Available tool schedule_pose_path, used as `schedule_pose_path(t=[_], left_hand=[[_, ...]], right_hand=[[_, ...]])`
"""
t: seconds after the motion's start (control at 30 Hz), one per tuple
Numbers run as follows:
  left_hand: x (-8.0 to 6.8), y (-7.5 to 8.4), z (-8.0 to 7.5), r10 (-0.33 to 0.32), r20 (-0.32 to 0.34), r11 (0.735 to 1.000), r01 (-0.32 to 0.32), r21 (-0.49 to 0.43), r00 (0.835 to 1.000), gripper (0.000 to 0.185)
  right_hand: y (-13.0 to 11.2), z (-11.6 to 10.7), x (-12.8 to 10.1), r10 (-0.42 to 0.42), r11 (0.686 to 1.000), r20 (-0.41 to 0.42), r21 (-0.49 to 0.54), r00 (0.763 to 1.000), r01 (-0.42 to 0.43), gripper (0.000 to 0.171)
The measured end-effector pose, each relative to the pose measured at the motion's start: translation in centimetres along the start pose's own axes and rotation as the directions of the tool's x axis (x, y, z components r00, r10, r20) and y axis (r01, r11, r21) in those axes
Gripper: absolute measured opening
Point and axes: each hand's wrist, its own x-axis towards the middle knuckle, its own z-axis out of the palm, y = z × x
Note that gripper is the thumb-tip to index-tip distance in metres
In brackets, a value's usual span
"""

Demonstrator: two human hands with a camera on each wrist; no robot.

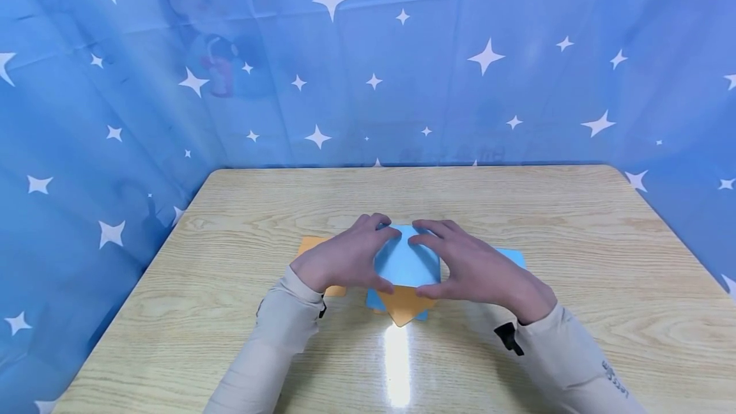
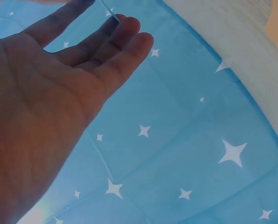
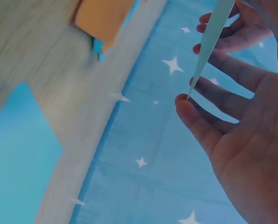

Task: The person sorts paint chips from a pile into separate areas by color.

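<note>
Both hands hold a light blue square card point(image 1: 406, 260) up over the table by its two side edges. My left hand point(image 1: 351, 257) has its curved fingers at the far left corner and its thumb at the near left one. On the opposite side my right hand point(image 1: 480, 267) grips the edge likewise, thumb close to the near right corner. The right wrist view catches the card point(image 3: 212, 44) nearly edge-on, at the right fingertips point(image 3: 183, 100). Below it lies an orange card point(image 1: 402, 304) on top of a blue card point(image 1: 376, 300), partly covered by the raised one.
On the wooden table point(image 1: 575, 222), more orange cards point(image 1: 313, 245) lie left of the pile, partly behind the left hand. Another blue card point(image 1: 512, 256) lies to the right, mostly hidden by the right hand. A blue star-patterned cloth point(image 1: 425, 82) hangs behind the table.
</note>
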Motion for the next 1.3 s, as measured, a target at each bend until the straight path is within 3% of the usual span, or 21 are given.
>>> schedule_pose_path(t=[0.4,0.6,1.03,1.3], left_hand=[[0.5,0.9,-0.2,0.036,-0.021,0.999,-0.035,0.01,0.999,0.081],[1.4,1.8,-0.3,0.043,-0.039,0.999,-0.043,0.003,0.998,0.082],[5.2,5.5,-0.7,0.103,-0.047,0.989,-0.097,0.113,0.994,0.081],[8.1,7.4,1.1,0.128,-0.023,0.973,-0.121,0.194,0.992,0.078]], right_hand=[[0.1,-1.4,-0.6,-0.003,0.999,-0.005,-0.043,1.0,0.003,0.066],[0.5,-3.1,-1.2,0.043,0.998,0.037,-0.051,0.998,-0.041,0.068],[2.8,-6.3,-3.9,0.093,0.992,0.03,-0.093,0.995,-0.089,0.068],[5.2,-6.4,-5.8,0.127,0.99,0.037,-0.071,0.991,-0.124,0.072]])
